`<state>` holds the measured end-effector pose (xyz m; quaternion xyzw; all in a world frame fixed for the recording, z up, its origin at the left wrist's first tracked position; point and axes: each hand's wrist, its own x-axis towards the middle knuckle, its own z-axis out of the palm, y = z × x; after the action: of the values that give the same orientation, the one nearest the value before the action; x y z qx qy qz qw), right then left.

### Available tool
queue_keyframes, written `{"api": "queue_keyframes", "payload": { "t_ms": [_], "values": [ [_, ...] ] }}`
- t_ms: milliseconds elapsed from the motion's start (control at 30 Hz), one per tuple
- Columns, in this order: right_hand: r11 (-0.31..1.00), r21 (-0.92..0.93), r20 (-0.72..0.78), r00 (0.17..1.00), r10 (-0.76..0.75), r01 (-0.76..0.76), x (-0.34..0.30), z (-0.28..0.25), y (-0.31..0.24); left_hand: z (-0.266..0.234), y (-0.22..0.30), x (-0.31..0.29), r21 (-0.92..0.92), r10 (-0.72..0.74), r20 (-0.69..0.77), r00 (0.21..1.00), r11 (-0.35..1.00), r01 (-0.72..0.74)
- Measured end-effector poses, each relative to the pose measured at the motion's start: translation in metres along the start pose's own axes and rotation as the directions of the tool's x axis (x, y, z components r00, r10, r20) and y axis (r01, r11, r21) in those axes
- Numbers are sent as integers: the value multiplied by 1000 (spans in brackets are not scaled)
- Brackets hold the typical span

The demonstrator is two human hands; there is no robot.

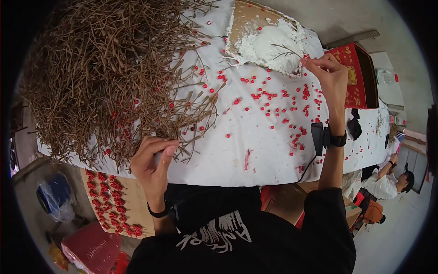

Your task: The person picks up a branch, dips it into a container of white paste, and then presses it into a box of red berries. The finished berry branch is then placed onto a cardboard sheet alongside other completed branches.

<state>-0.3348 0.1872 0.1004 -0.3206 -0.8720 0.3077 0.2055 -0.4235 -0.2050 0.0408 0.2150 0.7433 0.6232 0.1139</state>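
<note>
My right hand (327, 73) pinches a thin brown twig (286, 50) between thumb and fingertips. The twig's forked end points left over a mound of white paste (269, 43), which is spread on a piece of cardboard (244, 20). At the front edge of a large heap of dry branching twigs (105, 68) is my left hand (153, 162). Its thumb and forefinger are drawn together; I cannot make out whether something small is between them. Small red beads (273, 96) lie scattered across the white cloth (214, 160), some among the twigs.
A red box (351, 75) stands beyond my right wrist, with a black object (354, 124) near it. Below left, a cardboard sheet (137, 208) holds rows of red bead clusters (116, 196). A person (388, 182) sits at far right.
</note>
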Motion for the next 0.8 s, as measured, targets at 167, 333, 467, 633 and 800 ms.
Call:
{"api": "queue_keyframes", "payload": {
  "t_ms": [167, 333, 467, 633, 800],
  "values": [
    [1000, 13, 51, 999, -7, 6, 3, 7, 12, 1, 0, 0, 5, -18, -22, 1000, 1000, 18],
    [999, -51, 98, 995, -15, 20, 5, 7, 13, 1, 1, 0, 37, -16, -12, 1000, 999, 16],
    [994, -100, 117, 993, -20, 32, 5, 6, 13, 1, 0, -1, 17, -7, -16, 1000, 1000, 7],
    [981, -113, 25, 987, -158, 160, 1, -3, 1, 2, -3, -1, 16, 2, -25, 1000, 1000, -1],
    [914, -293, -95, 943, -320, 281, 2, -15, -22, 1, -4, -3, -23, -3, -49, 999, 1000, 2]
  ]
}}
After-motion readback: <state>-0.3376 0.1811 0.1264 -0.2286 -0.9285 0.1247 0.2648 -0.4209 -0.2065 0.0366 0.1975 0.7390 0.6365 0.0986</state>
